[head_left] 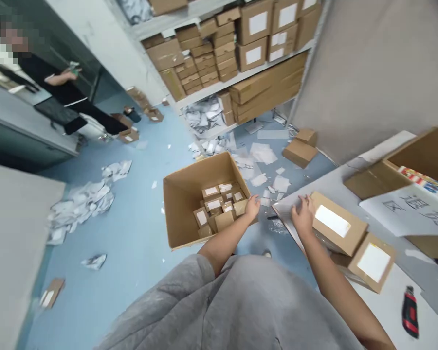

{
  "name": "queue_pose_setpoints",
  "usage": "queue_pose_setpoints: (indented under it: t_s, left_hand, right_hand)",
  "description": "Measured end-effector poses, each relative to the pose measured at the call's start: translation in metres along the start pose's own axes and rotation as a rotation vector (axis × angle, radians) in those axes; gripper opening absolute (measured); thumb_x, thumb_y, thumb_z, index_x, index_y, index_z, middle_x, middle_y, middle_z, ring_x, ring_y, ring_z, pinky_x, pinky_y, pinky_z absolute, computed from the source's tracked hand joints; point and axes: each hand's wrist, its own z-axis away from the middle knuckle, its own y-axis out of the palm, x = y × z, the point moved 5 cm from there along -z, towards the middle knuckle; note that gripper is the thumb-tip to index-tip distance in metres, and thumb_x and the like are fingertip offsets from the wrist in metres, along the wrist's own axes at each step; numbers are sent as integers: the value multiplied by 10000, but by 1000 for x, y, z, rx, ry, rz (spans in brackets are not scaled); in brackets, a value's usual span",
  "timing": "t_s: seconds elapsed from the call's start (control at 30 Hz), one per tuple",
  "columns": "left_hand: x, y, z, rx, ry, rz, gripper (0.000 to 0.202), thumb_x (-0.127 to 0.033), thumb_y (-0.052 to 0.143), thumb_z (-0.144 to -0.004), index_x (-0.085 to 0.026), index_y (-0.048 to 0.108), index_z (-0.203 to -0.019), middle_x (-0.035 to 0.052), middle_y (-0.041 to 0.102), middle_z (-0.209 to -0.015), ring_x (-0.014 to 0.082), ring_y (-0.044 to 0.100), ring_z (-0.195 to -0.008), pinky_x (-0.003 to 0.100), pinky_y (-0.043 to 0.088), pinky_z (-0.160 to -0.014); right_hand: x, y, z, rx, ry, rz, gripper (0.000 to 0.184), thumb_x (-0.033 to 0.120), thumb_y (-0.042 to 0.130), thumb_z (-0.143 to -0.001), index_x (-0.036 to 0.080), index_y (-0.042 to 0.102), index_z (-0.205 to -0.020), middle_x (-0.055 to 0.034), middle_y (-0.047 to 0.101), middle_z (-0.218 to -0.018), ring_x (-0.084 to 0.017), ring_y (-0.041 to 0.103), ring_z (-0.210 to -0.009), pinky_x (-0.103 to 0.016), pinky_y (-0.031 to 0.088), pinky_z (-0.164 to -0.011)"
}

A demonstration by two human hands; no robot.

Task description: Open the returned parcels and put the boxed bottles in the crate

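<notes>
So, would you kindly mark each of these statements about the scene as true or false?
1. The left hand is at the rim of an open cardboard box. True.
2. The right hand is inside that box. False: it is outside the box, beside a brown carton with a white label on the table.
3. The open box is empty. False: it holds small labelled cartons.
4. A red and black utility knife lies on the table. True.
</notes>
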Motion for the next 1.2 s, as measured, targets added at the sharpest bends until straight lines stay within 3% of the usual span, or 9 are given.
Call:
queue_pose_setpoints:
  t_s: [0.13,0.27,0.37,0.5,0.67,0.87,1.1,1.2]
  left_hand:
    - [71,-102,-5,-193,-91,-2,310,-350,580,-1048,-251,652,-1332,125,599,-1445,249,586,-1317,415,508,-1103]
    - [160,-193,-8,-364,-255,-119,542,-246,569,-993,-177,508,-1527,158,464,-1612,253,363,-1551,344,310,-1262]
    - [223,-235,-18,-384,-368,-175,671,-283,576,-973,-148,398,-1605,177,347,-1687,260,269,-1599,343,256,-1285]
    - [289,-264,-41,-386,-493,-193,703,-300,533,-984,-123,335,-1635,189,223,-1733,275,158,-1630,404,212,-1305]
    - [356,-266,-85,-362,-586,-175,682,-303,538,-981,-156,366,-1624,172,212,-1739,284,179,-1625,430,231,-1295]
    - [440,-222,-159,-289,-586,-147,754,-285,645,-930,-118,369,-1612,216,226,-1726,332,230,-1606,430,243,-1287]
    - [530,-178,-257,-347,-608,-17,690,-296,613,-969,-126,385,-1597,226,381,-1653,308,343,-1561,383,277,-1273]
    - [564,-167,-294,-324,-645,82,717,-266,600,-970,-80,337,-1609,243,336,-1673,316,303,-1578,404,228,-1291]
  right_hand:
    - [126,79,-7,199,-285,-39,553,249,483,-890,178,567,-1432,-156,440,-1607,-315,339,-1514,-541,322,-1213]
    - [218,170,7,417,-423,33,600,200,526,-863,183,565,-1461,-138,458,-1615,-306,335,-1530,-532,309,-1225]
    - [261,238,17,532,-473,122,619,191,535,-871,166,540,-1489,-137,406,-1658,-290,302,-1553,-488,291,-1234]
    - [289,323,26,645,-486,232,628,195,524,-901,137,490,-1525,-146,328,-1702,-281,250,-1582,-452,257,-1242]
    - [297,426,29,771,-488,356,611,214,539,-918,118,499,-1521,-188,344,-1687,-308,274,-1567,-470,267,-1227]
    - [259,556,32,1006,-515,417,646,321,657,-884,154,527,-1495,-193,443,-1617,-322,353,-1512,-488,328,-1186]
    - [203,683,8,988,-248,354,623,279,569,-941,116,468,-1533,-225,447,-1594,-315,474,-1428,-457,413,-1136]
    - [188,738,-4,979,-164,279,654,263,605,-904,90,473,-1520,-240,496,-1543,-313,527,-1370,-440,437,-1110]
